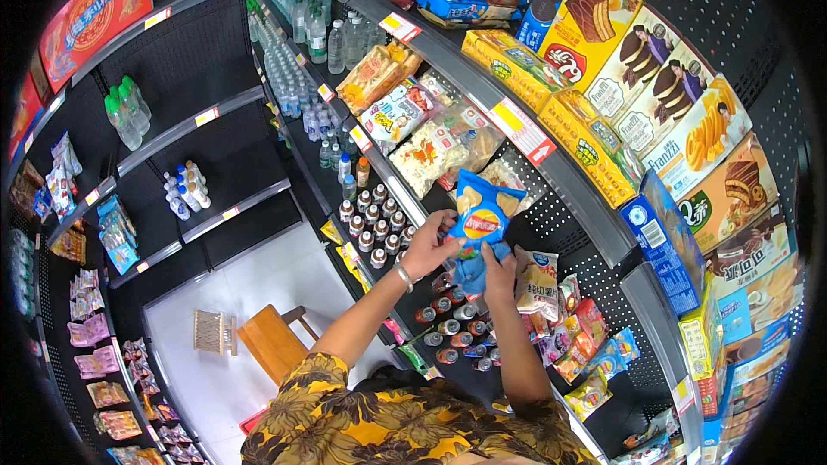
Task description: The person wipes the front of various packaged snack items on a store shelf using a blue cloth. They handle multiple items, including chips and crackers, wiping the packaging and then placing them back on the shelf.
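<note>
A blue Lay's potato chip bag [483, 206] is held upright in front of the shelf rack. My left hand [431, 244], with a bracelet at the wrist, grips its left edge. A crumpled blue piece that looks like cloth [471, 273] covers the bag's lower part; my right hand [499, 273] pinches it there with the thumb on top. How far the right fingers reach behind the bag is hidden. Just right of that hand stands a pale chip bag [537, 284]. Behind the held bag, clear-packed snacks [429, 154] lie on a shelf.
Dark-capped bottles [371, 223] and several cans [452, 329] stand on the lower shelf. Boxed cakes [678, 123] line the upper shelf, whose edge [568, 187] juts out at right. A wooden stool [274, 342] is on the white floor [194, 284].
</note>
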Tool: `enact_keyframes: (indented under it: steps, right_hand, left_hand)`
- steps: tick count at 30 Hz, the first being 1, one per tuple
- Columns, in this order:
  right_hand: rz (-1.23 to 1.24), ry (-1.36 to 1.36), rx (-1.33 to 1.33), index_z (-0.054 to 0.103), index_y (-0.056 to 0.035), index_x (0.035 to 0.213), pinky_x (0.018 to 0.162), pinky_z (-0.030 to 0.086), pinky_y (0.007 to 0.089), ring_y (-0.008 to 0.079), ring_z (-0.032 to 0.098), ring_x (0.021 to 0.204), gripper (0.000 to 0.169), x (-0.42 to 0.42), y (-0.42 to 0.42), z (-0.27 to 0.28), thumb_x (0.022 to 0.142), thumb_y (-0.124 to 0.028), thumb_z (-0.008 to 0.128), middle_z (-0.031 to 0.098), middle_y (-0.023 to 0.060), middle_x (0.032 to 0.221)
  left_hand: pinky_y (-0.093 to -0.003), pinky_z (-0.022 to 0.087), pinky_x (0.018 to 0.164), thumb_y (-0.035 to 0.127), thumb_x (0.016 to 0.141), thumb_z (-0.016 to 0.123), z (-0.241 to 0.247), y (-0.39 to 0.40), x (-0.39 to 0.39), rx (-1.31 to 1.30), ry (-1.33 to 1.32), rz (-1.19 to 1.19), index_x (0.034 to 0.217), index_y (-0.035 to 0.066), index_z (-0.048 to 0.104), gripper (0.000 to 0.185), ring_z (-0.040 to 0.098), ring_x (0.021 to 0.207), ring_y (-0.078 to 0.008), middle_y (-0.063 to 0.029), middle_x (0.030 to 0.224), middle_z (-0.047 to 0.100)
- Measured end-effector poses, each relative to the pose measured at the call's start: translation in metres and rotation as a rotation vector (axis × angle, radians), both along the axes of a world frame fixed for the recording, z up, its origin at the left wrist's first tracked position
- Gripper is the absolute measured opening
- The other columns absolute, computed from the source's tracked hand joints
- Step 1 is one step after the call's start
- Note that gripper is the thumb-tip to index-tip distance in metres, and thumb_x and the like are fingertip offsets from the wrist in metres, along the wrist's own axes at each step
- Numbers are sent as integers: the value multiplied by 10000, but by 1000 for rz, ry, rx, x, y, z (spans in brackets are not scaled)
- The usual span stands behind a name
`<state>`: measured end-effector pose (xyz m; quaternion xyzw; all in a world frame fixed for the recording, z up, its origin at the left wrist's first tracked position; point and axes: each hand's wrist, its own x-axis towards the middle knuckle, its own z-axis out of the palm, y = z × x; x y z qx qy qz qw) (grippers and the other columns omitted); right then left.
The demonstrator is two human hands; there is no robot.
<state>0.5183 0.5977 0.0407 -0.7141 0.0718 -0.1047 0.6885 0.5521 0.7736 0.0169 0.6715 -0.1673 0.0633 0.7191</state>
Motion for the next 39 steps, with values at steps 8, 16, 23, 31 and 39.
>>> enact_keyframes:
  steps: [8, 16, 23, 31, 39]
  right_hand:
    - [143, -88, -208, 638, 8, 958, 725, 471, 324, 144, 577, 757, 159, -94, -47, 1, 916, -143, 660, 626, 58, 834]
    - [1, 75, -13, 583, -1, 769, 388, 466, 249, 110, 591, 442, 273, -200, -108, 25, 954, -186, 664, 600, 36, 575]
    - [-291, -151, -162, 618, 16, 1044, 775, 507, 294, 75, 526, 865, 296, -312, -174, 10, 872, -175, 765, 626, 38, 885]
    - [-500, 163, -94, 675, -16, 982, 751, 517, 369, 173, 619, 781, 355, -434, -246, 5, 892, -355, 731, 684, 141, 845]
    - [-997, -367, -126, 580, 0, 1227, 963, 487, 367, 208, 580, 1165, 353, -473, -294, 34, 1032, -288, 520, 616, 136, 1246]
  left_hand:
    - [-310, 512, 912, 157, 844, 789, 45, -35, -71, -115, 249, -146, 1190, -51, 603, 445, 623, 1012, -137, -87, 1122, 680]
    - [-318, 551, 864, 145, 903, 726, 57, -105, -152, -368, 505, -421, 1274, -28, 536, 452, 659, 1007, -170, -112, 1171, 659]
    - [-365, 540, 901, 99, 897, 705, 65, -186, -232, -185, 548, -539, 1270, -24, 549, 423, 662, 1031, -207, -118, 1175, 657]
    - [-441, 525, 947, 132, 939, 657, 36, -277, -293, -90, 759, -825, 1369, 25, 466, 482, 610, 1142, -275, -125, 1308, 578]
    - [-387, 567, 871, 163, 946, 653, -26, -357, -313, 102, 798, -1034, 1345, 5, 493, 458, 631, 1124, -242, -126, 1273, 605]
